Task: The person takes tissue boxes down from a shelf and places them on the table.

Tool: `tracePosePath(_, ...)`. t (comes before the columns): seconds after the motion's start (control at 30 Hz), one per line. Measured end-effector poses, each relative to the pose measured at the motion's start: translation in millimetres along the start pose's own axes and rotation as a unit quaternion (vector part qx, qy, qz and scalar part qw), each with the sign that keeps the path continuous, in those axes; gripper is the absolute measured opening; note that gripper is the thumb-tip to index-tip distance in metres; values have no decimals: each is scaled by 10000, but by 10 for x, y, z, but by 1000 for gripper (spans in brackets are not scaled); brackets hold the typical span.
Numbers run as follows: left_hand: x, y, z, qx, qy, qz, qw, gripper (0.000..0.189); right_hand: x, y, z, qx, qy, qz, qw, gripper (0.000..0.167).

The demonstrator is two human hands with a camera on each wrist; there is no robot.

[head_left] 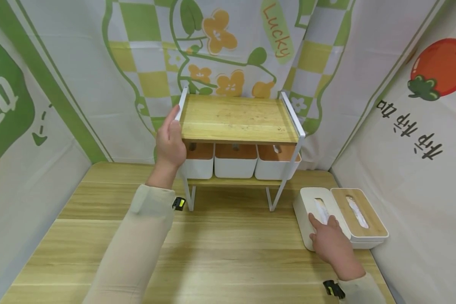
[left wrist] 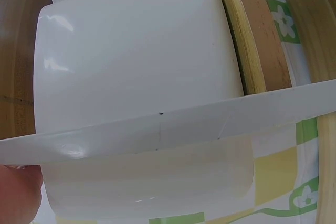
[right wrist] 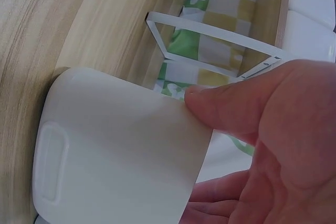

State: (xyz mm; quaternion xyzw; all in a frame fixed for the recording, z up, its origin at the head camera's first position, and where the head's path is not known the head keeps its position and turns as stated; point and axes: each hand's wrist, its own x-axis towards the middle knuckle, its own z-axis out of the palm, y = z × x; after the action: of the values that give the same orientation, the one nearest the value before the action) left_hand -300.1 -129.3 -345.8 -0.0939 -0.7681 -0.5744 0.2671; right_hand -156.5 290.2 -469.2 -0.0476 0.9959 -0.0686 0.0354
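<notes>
My left hand (head_left: 171, 145) is at the upper left corner of a small two-tier shelf (head_left: 235, 118), its straight fingers lying along the white metal side frame. Only a bit of that hand shows in the left wrist view, beside the frame bar (left wrist: 163, 127). Low on the right, my right hand (head_left: 332, 245) grips a white tissue box (head_left: 305, 211) that stands on the table. In the right wrist view its thumb (right wrist: 226, 106) is at the edge of the box's side, with the other fingers past that edge, over the top. A slot with white tissue shows in the lid.
Alongside the gripped box stands another tissue box (head_left: 376, 211) with a wooden lid, close to the right wall cloth. Three white boxes with brown lids, among them the middle one (head_left: 235, 166), fill the lower tier. A patterned curtain (head_left: 148, 63) hangs behind the shelf.
</notes>
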Motion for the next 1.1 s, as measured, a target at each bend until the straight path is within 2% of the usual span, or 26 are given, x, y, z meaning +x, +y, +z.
tracePosePath(0.3, -6, -5, -5, 64, 2, -27, 10000, 63, 47, 21, -55, 169, 14, -100, 9998, 57)
tracePosePath(0.4, -4, -5, -6, 94, 4, -13, 10000, 62, 96, -23, -126, 506, 338, -340, 9976, 60)
tracePosePath(0.5, 2, 1, -2, 34, -9, 51, 10000, 63, 178, -108, -213, 1040, 867, -657, 9886, 62)
tracePosePath(0.57, 6, 4, 1, 0, -30, 74, 10000, 63, 245, -184, -286, 1464, 1307, -882, 9766, 62)
tracePosePath(0.63, 4, 8, 1, 26, -26, 56, 10000, 63, 315, -271, -369, 1868, 1835, -1141, 9583, 62)
tracePosePath(0.77, -4, 7, -1, 103, 6, -35, 9999, 62, 440, -457, -581, 2545, 2790, -1879, 9067, 64)
tracePosePath(0.87, -12, 4, -3, 124, 33, -74, 9999, 61, 529, -584, -756, 2808, 3136, -2411, 8745, 66)
tracePosePath(0.97, -18, 7, -3, 151, 31, -63, 9999, 61, 615, -689, -910, 2859, 3277, -2702, 8589, 67)
tracePosePath(1.1, -13, 6, -2, 92, 2, 21, 10000, 62, 714, -773, -1038, 2811, 3323, -2791, 8560, 66)
